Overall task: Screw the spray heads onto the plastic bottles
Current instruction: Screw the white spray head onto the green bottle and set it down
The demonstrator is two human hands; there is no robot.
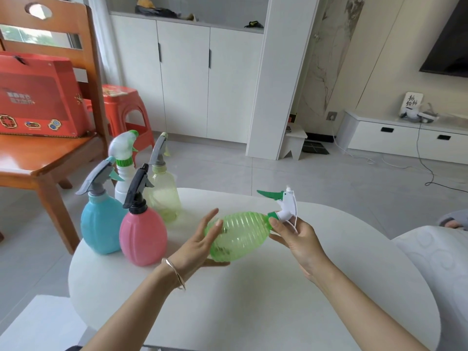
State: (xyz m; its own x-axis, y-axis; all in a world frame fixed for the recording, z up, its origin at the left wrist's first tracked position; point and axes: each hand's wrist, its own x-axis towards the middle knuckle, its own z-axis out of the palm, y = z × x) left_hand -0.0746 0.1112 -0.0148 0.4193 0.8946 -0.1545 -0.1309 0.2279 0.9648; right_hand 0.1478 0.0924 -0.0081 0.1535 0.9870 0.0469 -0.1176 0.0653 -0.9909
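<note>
Green bottle [238,236]: lying on its side in mid-air, just above the white table [253,312], neck pointing to the person's right.
Spray head [286,206]: sitting on that neck, its green collar [273,216] meeting the bottle's mouth.
Right hand [296,239]: pinching the collar between the thumb [276,224] and fingertips.
Left hand [200,244]: cradling the bottle's base, fingers [211,219] lying straight and spread along the ribbed wall, thumb underneath.
Step in hand: seemingly threading the collar on; how tight it is I cannot tell.
Next move: probably calling for a firmer left-hand hold while the right is twisting the collar.
Other bottles: blue bottle [100,224], pink bottle [143,236], pale yellow bottle [164,196] and white bottle [124,183] are standing together at the table's left, each already wearing a head, so this one is likely the last.
</note>
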